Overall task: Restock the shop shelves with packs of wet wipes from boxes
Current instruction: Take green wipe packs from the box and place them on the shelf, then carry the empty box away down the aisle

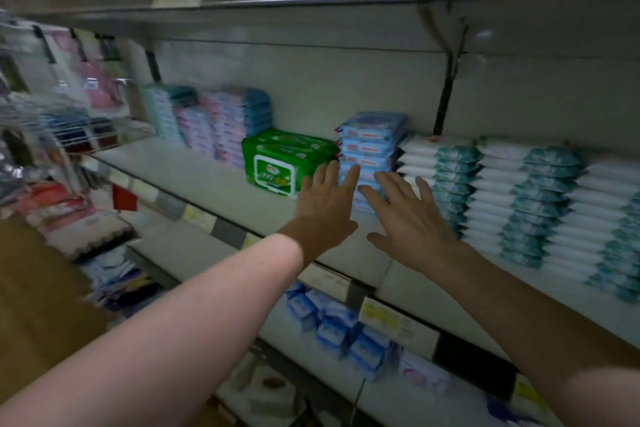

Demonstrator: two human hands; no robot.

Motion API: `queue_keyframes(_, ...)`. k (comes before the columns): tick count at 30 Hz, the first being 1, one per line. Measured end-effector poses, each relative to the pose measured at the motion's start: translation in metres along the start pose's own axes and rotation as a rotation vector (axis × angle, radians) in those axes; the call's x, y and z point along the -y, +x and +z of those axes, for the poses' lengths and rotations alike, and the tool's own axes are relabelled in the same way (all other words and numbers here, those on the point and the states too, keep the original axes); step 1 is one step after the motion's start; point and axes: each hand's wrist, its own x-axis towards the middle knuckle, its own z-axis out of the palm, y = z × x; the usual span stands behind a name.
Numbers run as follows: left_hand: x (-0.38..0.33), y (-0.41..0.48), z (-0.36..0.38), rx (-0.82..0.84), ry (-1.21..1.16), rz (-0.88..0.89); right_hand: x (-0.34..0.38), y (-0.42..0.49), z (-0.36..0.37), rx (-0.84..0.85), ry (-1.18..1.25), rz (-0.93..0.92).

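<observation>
both hands (325, 199) (410, 218) spread before blue wipes stack (370, 142)

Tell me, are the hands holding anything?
Nothing is held. The left hand and right hand are open, fingers straight, by the blue stack of wipes.

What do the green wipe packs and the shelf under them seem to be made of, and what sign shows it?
Green wipe packs: likely thin plastic film, glossy, judging by sheen and creased wrap. Shelf: probably painted metal, smooth pale finish, thin front edge; blur leaves it open.
</observation>
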Motion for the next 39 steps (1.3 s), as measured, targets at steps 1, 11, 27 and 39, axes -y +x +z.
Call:
queue_keyframes(1,0.012,-0.004,0.001,0.001,0.001,-0.024,0.012,0.007,0.000,-0.007,-0.001,-0.024)
queue_keyframes(11,0.101,-0.076,-0.013,0.049,0.104,-0.371,0.109,0.051,-0.011,-0.035,0.075,-0.322)
queue_keyframes(27,0.094,-0.311,-0.009,0.163,0.144,-1.000,0.263,-0.059,-0.002,-0.036,0.211,-0.937)
queue_keyframes(39,0.053,-0.523,0.009,0.394,0.131,-1.373,0.382,-0.221,0.006,0.088,0.257,-1.385)
